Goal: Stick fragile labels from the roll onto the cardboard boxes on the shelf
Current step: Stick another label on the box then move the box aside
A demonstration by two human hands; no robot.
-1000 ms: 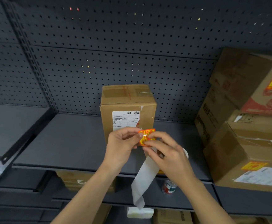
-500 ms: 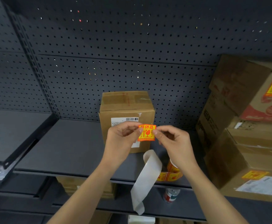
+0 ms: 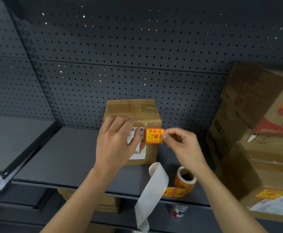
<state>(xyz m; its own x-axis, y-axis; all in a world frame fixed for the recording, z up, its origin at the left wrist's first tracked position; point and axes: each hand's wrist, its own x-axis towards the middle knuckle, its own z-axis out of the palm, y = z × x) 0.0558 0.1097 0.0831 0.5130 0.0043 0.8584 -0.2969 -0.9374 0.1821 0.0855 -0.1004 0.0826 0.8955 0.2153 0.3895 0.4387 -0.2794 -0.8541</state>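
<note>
A small cardboard box (image 3: 134, 109) with a white shipping slip stands on the dark shelf (image 3: 66, 158). My left hand (image 3: 116, 140) lies flat with straight fingers against the box's front. My right hand (image 3: 179, 143) pinches the right edge of an orange and yellow fragile label (image 3: 154, 135), held against the box's upper right front. The label roll (image 3: 185, 179) stands on the shelf below my right hand. Its white backing strip (image 3: 151, 195) hangs over the shelf edge.
Larger cardboard boxes (image 3: 258, 132) are stacked at the right, two of them bearing fragile labels (image 3: 270, 194). A perforated back panel (image 3: 137, 56) rises behind. On the lower shelf are more boxes (image 3: 107, 204) and a small can (image 3: 177, 211).
My left hand let go of the label and moved flat onto the box front. My right hand carried the label up to the box's front. The roll now stands on the shelf.
</note>
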